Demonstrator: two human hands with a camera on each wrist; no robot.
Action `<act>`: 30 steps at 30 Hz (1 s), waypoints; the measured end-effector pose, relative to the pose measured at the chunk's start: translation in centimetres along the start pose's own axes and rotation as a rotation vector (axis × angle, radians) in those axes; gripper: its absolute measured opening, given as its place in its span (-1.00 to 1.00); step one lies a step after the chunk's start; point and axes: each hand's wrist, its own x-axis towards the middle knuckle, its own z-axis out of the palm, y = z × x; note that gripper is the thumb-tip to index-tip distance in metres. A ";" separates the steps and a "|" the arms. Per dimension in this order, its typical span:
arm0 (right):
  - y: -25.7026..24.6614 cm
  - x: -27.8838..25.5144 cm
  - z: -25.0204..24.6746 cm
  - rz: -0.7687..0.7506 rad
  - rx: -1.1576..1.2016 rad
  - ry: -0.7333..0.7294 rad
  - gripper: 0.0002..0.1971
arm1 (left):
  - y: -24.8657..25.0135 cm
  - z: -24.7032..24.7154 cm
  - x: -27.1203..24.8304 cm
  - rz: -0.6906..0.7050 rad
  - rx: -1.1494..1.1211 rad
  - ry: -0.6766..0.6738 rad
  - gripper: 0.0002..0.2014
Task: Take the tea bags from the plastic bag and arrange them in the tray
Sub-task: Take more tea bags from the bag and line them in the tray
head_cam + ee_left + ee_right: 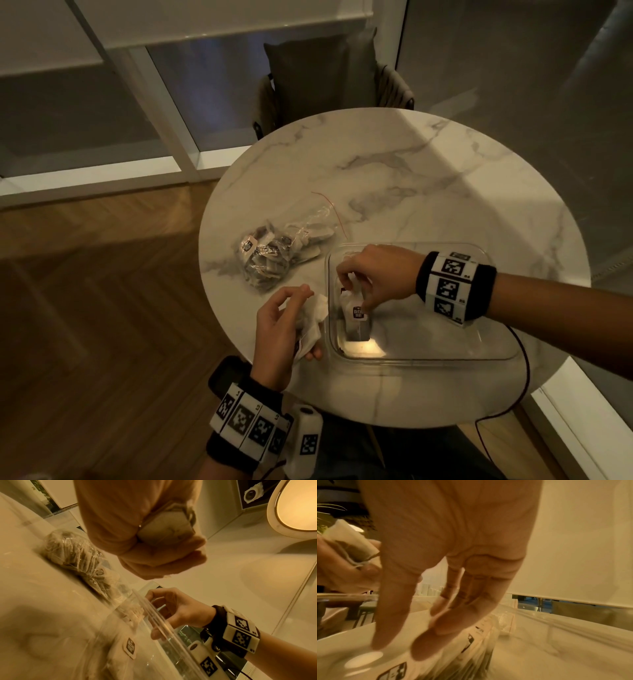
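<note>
On the round marble table (428,178) lies a clear plastic bag (274,255) (73,555) still holding several tea bags. To its right stands a clear tray (493,353) (154,615). My right hand (356,291) (400,649) (171,609) reaches into the tray's left end. Its fairly straight fingers rest on the tea bags standing there (358,315) (462,655) (130,646), with the thumb apart. Just left of the tray, my left hand (308,322) (154,555) grips a small bunch of white tea bags (317,306) (164,530) (351,543).
A cushioned chair (322,75) stands beyond the table's far edge. A black cable (524,370) hangs over the near right edge. The bag's red seal strip (337,212) lies between bag and tray. Wooden floor shows to the left.
</note>
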 end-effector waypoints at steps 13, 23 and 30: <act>-0.6 -0.5 1.4 -0.262 -0.569 -0.079 -0.47 | -0.1 -0.2 -0.1 0.001 0.043 -0.001 -0.67; -0.8 -0.3 1.6 -0.251 -0.638 -0.054 -0.56 | -0.2 -0.3 0.0 -0.011 0.057 0.007 -0.75; -1.1 0.0 1.7 -0.226 -0.668 -0.064 -0.64 | -0.3 -0.4 0.1 -0.002 0.054 0.011 -0.75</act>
